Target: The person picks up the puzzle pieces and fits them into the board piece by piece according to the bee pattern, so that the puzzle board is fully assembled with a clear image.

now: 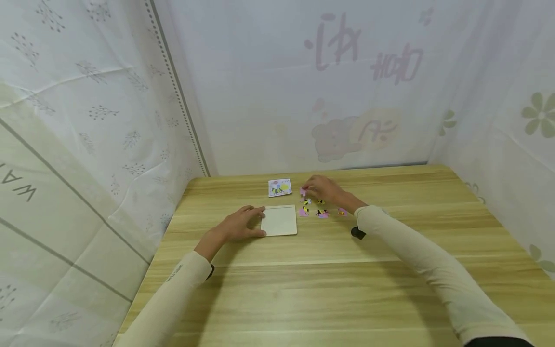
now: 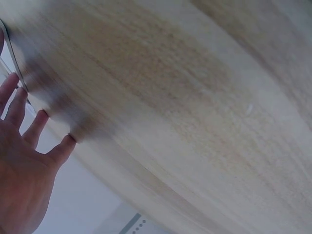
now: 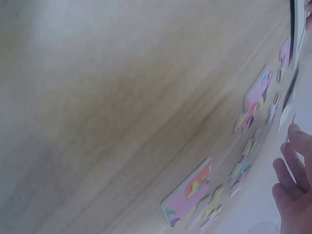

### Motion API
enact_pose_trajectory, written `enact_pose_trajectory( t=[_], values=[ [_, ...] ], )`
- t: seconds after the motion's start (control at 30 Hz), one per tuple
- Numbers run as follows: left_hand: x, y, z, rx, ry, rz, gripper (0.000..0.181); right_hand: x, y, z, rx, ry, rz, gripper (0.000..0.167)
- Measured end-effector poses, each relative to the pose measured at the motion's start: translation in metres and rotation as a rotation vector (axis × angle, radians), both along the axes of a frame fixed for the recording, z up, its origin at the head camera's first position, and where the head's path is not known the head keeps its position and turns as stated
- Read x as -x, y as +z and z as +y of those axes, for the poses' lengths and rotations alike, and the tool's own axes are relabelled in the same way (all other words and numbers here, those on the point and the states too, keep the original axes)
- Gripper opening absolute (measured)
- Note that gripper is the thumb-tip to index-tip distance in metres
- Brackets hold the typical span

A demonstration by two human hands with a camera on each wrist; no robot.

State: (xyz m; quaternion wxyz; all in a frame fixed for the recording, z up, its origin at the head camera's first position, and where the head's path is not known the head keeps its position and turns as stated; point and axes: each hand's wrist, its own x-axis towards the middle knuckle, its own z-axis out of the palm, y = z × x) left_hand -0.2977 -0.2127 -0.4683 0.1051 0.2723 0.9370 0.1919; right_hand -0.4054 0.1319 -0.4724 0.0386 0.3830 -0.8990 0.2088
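A pale, blank puzzle tray (image 1: 279,220) lies flat on the table. My left hand (image 1: 237,224) rests at its left side with fingers spread, thumb by the lower corner and fingertips at the upper one; the left wrist view shows this hand (image 2: 27,161) at the frame's edge. Between thumb and forefinger, my right hand (image 1: 326,189) pinches a pink puzzle piece (image 1: 303,191) just right of the tray. The piece appears thin and edge-on in the right wrist view, beside the right hand (image 3: 297,183). Loose pink and yellow puzzle pieces (image 1: 322,213) lie under and near that hand.
A small picture card (image 1: 279,187) with a bee drawing lies behind the tray. The wood-grain table (image 1: 277,289) runs back to a printed curtain (image 1: 260,96), with more curtain at both sides. Several pieces (image 3: 187,192) lie flat on the table in the right wrist view.
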Motion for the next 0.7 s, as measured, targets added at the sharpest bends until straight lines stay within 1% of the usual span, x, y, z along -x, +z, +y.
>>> enact_pose_trajectory(
  t=[0.13, 0.27, 0.43, 0.53, 0.7],
  values=[
    [0.001, -0.001, 0.001, 0.004, 0.006, -0.005, 0.074, -0.004, 0.0, -0.004, 0.008, 0.013, -0.004, 0.024],
    [0.0, -0.001, -0.001, 0.015, 0.012, -0.007, 0.08, -0.01, 0.001, -0.012, 0.004, 0.003, -0.029, 0.024],
    [0.001, -0.001, -0.003, 0.017, 0.012, -0.009, 0.085, -0.021, 0.004, -0.024, 0.017, -0.004, -0.063, 0.022],
    [0.001, -0.001, -0.003, 0.013, 0.014, -0.006, 0.086, -0.027, 0.004, -0.03, 0.054, 0.025, -0.06, 0.021],
    [0.001, -0.001, -0.002, 0.012, 0.008, -0.01, 0.088, -0.035, 0.0, -0.037, 0.093, 0.094, -0.04, 0.024]
  ],
)
